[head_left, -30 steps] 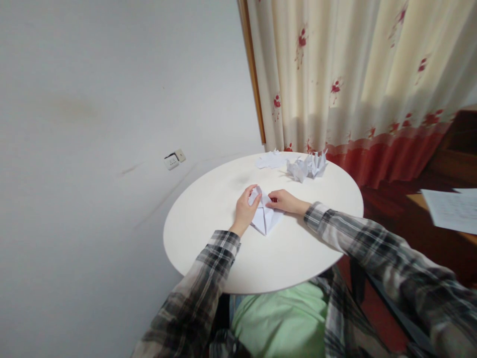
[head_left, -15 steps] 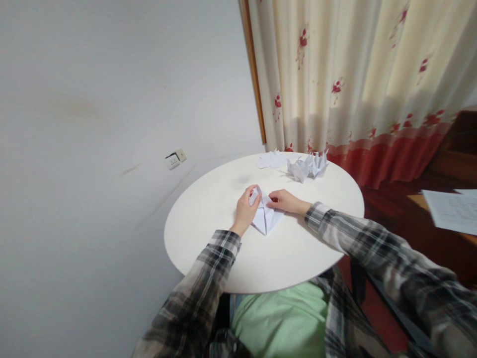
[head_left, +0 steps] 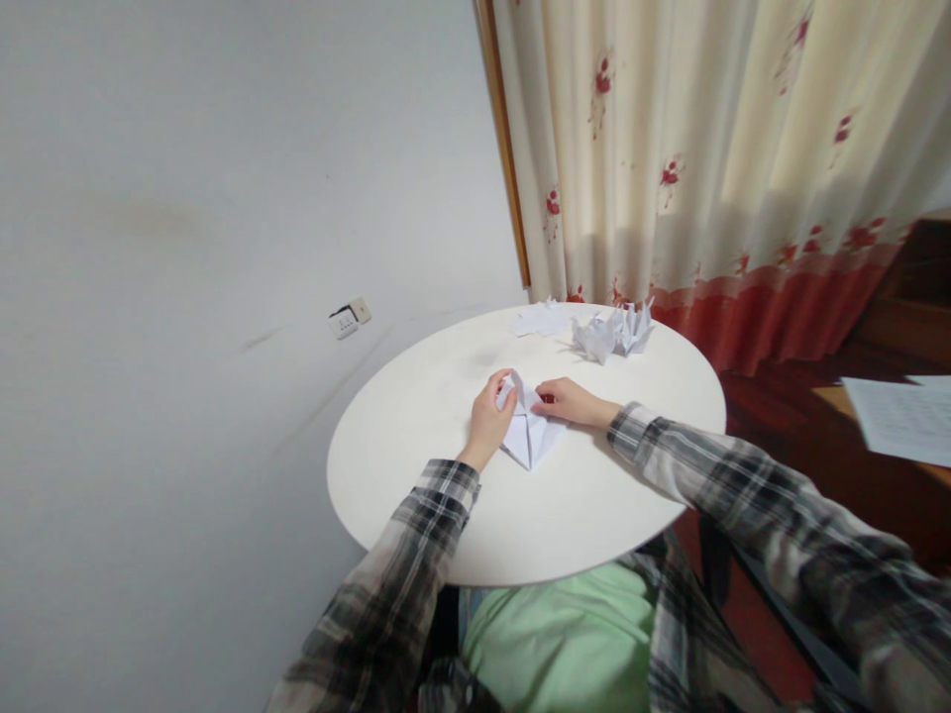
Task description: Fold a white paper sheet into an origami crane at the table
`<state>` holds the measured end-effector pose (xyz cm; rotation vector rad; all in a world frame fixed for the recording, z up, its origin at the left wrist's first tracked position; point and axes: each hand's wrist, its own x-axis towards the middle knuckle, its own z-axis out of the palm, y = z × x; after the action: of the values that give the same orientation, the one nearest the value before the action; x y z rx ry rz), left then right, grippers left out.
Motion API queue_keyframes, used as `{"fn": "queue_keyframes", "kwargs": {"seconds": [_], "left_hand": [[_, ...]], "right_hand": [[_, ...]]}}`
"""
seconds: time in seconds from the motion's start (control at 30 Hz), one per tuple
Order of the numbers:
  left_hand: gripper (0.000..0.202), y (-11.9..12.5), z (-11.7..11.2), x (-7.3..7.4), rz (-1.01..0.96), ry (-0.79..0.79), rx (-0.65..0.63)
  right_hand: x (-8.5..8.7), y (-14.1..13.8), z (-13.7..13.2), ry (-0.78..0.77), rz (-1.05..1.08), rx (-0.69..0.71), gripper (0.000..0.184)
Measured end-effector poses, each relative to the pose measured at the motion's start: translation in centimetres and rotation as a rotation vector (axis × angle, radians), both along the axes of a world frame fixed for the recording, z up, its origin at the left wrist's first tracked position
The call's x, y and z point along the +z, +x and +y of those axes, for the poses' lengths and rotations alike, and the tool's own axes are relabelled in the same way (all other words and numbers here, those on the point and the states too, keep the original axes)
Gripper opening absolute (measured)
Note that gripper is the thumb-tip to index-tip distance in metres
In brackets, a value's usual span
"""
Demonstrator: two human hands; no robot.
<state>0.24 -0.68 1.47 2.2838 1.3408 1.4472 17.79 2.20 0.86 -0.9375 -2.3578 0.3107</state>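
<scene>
We have the paper [head_left: 529,436] flat on the table [head_left: 416,426], near its middle. Our left hand [head_left: 488,420] pinches its upper left flap; our right hand [head_left: 569,401] presses fingertips down on its upper right edge. If either hand slips, we judge the crease could run crooked. Beyond the paper lie folded pieces [head_left: 613,332]. We can read no writing anywhere.

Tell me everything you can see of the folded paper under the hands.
The folded paper is white, creased into a flat kite-like shape with a centre crease and a point toward the person. It lies on the round white table. The left hand pinches its left upper edge; the right hand presses its upper right.
</scene>
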Motion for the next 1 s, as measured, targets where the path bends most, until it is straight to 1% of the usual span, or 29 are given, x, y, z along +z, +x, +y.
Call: {"fn": "queue_keyframes", "kwargs": {"seconds": [0.2,0.4,0.6,1.0], "left_hand": [[0.03,0.05,0.05,0.05,-0.008,0.002,-0.005],[0.035,0.09,0.01,0.06,0.003,-0.007,-0.011],[0.03,0.12,-0.1,0.23,0.044,0.004,-0.02],[0.03,0.05,-0.12,0.21,0.039,-0.031,-0.008]], "right_hand": [[0.09,0.0,-0.13,-0.005,0.004,-0.003,0.022],[0.06,0.0,-0.13,0.009,0.004,0.01,0.022],[-0.03,-0.04,-0.04,0.005,0.002,0.011,0.023],[0.19,-0.09,-0.22,-0.016,0.009,0.011,0.024]]}}
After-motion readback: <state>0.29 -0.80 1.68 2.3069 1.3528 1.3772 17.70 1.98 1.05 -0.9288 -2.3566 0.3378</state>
